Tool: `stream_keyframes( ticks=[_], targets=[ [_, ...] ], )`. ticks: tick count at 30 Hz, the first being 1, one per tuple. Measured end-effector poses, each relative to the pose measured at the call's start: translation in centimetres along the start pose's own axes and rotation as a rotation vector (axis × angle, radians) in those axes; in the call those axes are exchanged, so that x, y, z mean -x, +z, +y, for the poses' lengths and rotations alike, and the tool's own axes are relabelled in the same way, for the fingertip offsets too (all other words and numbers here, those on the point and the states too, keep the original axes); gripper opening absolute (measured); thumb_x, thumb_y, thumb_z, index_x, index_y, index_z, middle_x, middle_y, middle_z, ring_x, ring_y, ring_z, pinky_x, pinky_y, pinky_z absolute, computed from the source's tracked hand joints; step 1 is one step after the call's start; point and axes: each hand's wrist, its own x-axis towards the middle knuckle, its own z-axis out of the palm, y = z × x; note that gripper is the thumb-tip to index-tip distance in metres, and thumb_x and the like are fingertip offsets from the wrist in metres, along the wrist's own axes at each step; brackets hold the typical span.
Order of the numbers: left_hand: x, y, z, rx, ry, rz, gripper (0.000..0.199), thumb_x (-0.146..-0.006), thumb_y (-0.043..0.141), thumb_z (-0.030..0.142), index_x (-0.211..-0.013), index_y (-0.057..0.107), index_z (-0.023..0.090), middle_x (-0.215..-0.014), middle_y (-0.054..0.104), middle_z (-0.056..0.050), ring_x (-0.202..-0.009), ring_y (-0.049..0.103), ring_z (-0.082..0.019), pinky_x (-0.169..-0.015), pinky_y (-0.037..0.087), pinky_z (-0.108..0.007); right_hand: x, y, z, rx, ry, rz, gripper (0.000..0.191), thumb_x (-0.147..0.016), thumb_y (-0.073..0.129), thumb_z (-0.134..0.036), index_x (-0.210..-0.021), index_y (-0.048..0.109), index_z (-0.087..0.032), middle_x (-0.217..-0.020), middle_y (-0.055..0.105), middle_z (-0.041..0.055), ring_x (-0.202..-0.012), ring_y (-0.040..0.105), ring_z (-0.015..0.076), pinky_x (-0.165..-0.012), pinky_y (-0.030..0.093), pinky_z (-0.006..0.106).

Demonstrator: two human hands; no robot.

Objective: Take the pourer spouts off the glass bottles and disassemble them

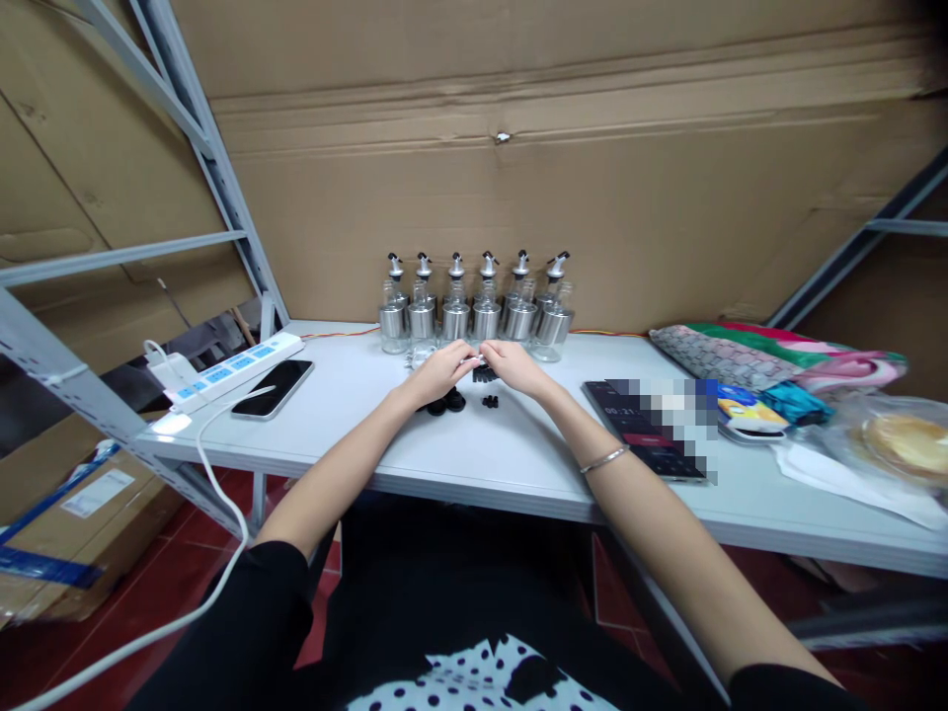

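My left hand [444,367] and my right hand [513,363] meet over the middle of the table, fingertips pinched together. Between them is a small silvery-white piece [478,358], mostly covered by the fingers, so its kind does not show. Under my left hand lie black round caps [446,400], with clear and silver parts [419,357] just behind. Small black pieces [485,375] sit in rows below my right hand, and a few more black bits [490,402] lie nearer to me. Behind the hands stand glass bottles with steel sleeves [486,321]; the back row carries pourer spouts [488,264].
On the left are a white power strip [235,370] and a phone [274,388], with a white cable [222,494] hanging over the edge. To the right lie a large phone [637,425], small packets [748,410], a fabric bundle [777,351] and bagged food [904,444]. Cardboard [592,197] stands behind.
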Motion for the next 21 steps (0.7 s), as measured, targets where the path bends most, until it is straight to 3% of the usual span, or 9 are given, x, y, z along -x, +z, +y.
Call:
stream_keyframes(
  ticks=[9,16,21],
  targets=[
    [0.1,-0.6,0.7,-0.096,0.034,-0.014,0.023,-0.094,0.04,0.031,-0.099,0.057,0.016,-0.107,0.056,-0.008,-0.096,0.057,-0.018,-0.086,0.044,-0.028,-0.3,0.4,0.4,-0.002,0.044,-0.021,0.029,-0.083,0.029,-0.028,-0.055,0.034,-0.02,-0.056,0.042,-0.0011,-0.059,0.039,0.0127,-0.058,0.028,0.024],
    [0.2,-0.9,1.5,-0.069,-0.006,0.015,0.024,-0.095,0.037,0.032,-0.101,0.054,0.016,-0.105,0.058,-0.008,-0.092,0.057,-0.017,-0.082,0.043,-0.027,0.0,0.3,0.0,-0.16,0.019,0.056,0.035,-0.086,0.03,-0.036,-0.055,0.033,-0.02,-0.054,0.038,-0.003,-0.056,0.037,0.011,-0.057,0.028,0.024],
    [0.2,-1.0,1.2,-0.106,-0.05,0.044,0.022,-0.088,0.053,0.037,-0.094,0.054,0.016,-0.093,0.061,-0.004,-0.081,0.057,-0.016,-0.075,0.04,-0.027,0.3,0.3,-0.6,-0.304,0.012,-0.02,0.034,-0.087,0.033,-0.033,-0.056,0.039,-0.02,-0.049,0.042,-0.0044,-0.051,0.039,0.01,-0.055,0.031,0.023]
  ],
)
